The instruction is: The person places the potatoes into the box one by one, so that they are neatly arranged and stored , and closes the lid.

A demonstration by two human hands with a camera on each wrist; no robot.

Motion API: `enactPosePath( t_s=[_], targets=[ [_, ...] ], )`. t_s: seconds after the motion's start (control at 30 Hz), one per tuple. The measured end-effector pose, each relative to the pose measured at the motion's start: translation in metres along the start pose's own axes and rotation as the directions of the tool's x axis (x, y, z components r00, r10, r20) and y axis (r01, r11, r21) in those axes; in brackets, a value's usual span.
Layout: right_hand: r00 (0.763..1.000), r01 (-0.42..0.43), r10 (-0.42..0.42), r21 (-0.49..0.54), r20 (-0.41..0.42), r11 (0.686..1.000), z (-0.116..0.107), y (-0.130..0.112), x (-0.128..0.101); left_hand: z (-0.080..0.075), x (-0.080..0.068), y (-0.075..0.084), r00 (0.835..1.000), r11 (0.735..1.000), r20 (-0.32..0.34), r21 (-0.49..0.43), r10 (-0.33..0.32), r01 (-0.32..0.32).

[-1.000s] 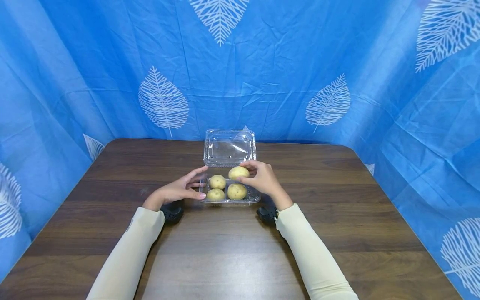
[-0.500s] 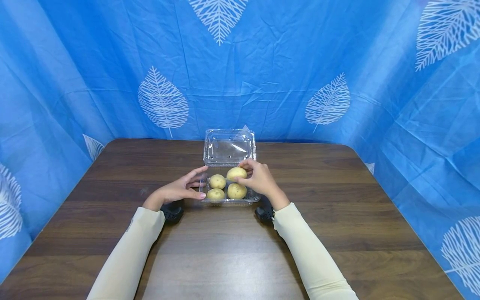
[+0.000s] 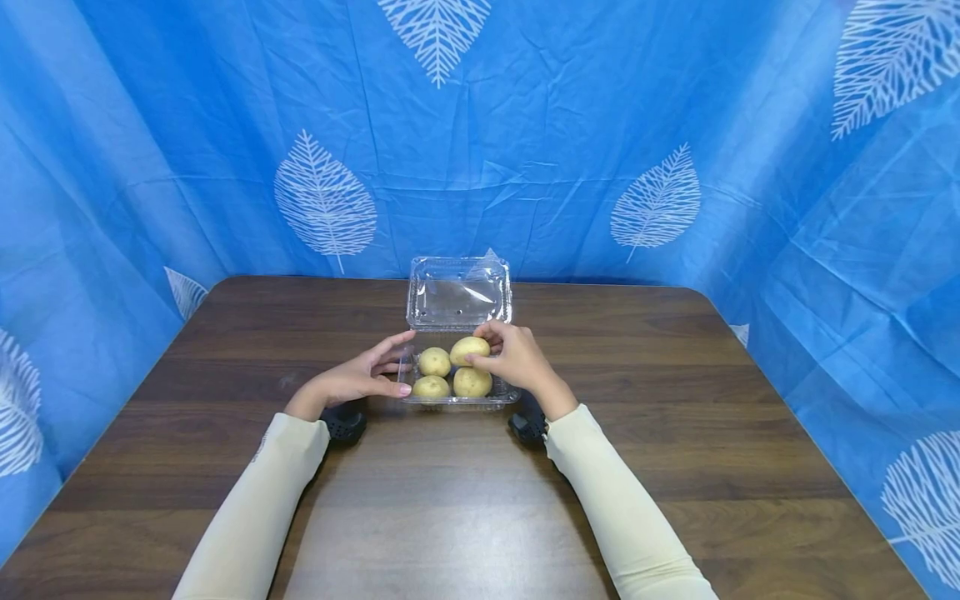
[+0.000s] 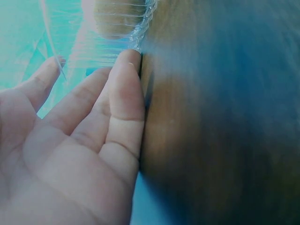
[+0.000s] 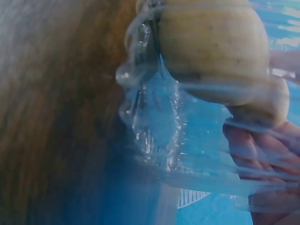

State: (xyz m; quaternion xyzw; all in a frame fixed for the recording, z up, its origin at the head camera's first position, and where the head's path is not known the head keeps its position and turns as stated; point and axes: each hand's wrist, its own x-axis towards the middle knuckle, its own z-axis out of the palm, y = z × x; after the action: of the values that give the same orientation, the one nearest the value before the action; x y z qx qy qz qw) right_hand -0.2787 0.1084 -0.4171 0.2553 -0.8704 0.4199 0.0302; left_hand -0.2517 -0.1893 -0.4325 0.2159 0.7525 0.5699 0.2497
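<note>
Clear plastic clamshell box (image 3: 457, 398) at mid-table, hinged lid (image 3: 459, 293) standing open at the back. Four small yellow potatoes inside: three (image 3: 434, 362) lying in the tray, the fourth (image 3: 470, 350) at back right, pinched.

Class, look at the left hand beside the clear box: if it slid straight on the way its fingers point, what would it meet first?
Most likely the near-left wall of the clear box: the left hand already has its straight fingers against it. Behind that wall lie the potatoes.
</note>
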Motion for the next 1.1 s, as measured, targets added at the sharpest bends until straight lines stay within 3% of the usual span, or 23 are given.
enactPosePath(
  t_s=[0.4,0.77,1.1],
  targets=[
    [0.997,0.03,-0.029,-0.014,0.068,0.999,-0.0015,0.0049,-0.0004,0.0,-0.0002,-0.0007,1.0,1.0,0.004,-0.002,0.011,-0.011],
    [0.995,0.081,-0.077,-0.07,0.066,0.994,-0.0014,0.0054,-0.0004,0.0015,0.0007,0.0014,1.0,1.0,-0.002,-0.003,-0.005,0.005],
    [0.995,0.07,-0.062,-0.098,0.078,0.993,-0.0014,0.0059,-0.0009,0.0,0.0006,-0.0005,1.0,1.0,0.004,0.0,0.015,-0.015]
  ],
)
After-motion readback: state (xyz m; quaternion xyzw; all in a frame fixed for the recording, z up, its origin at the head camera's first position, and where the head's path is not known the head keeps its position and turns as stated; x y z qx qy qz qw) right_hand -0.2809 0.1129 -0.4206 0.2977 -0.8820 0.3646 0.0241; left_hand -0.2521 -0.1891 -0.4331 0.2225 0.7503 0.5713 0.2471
